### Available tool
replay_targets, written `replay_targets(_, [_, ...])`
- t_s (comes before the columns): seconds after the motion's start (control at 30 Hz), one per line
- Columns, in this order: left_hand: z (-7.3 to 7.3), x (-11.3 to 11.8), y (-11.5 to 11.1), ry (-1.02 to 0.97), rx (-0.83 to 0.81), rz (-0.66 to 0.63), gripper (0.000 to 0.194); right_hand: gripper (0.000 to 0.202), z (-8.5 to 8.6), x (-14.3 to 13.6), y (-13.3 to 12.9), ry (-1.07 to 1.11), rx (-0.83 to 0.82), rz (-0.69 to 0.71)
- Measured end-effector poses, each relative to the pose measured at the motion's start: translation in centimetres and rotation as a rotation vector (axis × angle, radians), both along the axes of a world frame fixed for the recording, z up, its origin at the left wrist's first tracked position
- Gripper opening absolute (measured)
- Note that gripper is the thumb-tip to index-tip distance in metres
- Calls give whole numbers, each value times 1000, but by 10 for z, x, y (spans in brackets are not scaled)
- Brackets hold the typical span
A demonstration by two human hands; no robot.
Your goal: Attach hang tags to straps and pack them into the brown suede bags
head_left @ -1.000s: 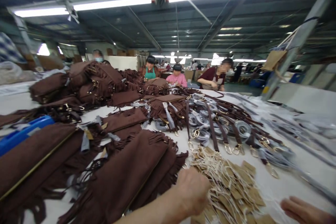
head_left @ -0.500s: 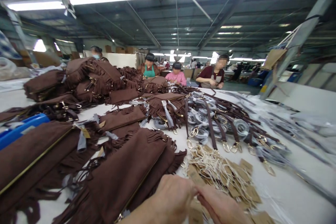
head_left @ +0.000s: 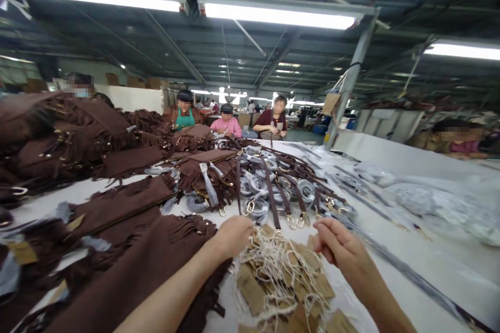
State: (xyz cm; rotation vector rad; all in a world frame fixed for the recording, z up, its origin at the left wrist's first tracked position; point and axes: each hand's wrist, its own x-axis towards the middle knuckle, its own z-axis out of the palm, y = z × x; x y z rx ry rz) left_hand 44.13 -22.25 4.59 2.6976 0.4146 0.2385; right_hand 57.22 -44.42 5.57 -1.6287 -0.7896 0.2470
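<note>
The fingers of the left hand are curled down into the far edge of a heap of paper hang tags, apparently pinching a loop of the white string threaded through them, though the fingertips themselves are hidden in the cords. The right hand is loosely closed just beyond the heap's right side, its fingers folded inward; whether they grip a cord cannot be told. Likely hazard: the strings lie crossed and looped over one another, so a pull on one loop may drag several tags together, tighten a knot, or tear the punched hole of a tag; tags may also slide off toward the near edge of the table. The tags are tan, flat, roughly rectangular cards, piled untidily at the near middle of the white table, each with a pale twisted cord. Touching the heap on its left lies a brown fringed suede bag, whose fringe could snag the cords. Just beyond the heap, toward the table's middle, lies a spread of brown straps with gold clasps. More fringed bags are stacked toward the left edge, and other people sit at the far end.
</note>
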Motion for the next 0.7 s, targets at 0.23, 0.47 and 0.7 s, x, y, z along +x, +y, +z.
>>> replay_targets(0.23, [-33,108,-2,-66,-32,148,17,40,2,22,-12,118,93,123])
replay_targets(0.47, [-41,125,23,-161,-382,216,9,39,-8,35,-6,146,228,97])
replay_targets(0.7, [0,47,49,-331,-961,-58,30,36,-15,27,10,-74,96,167])
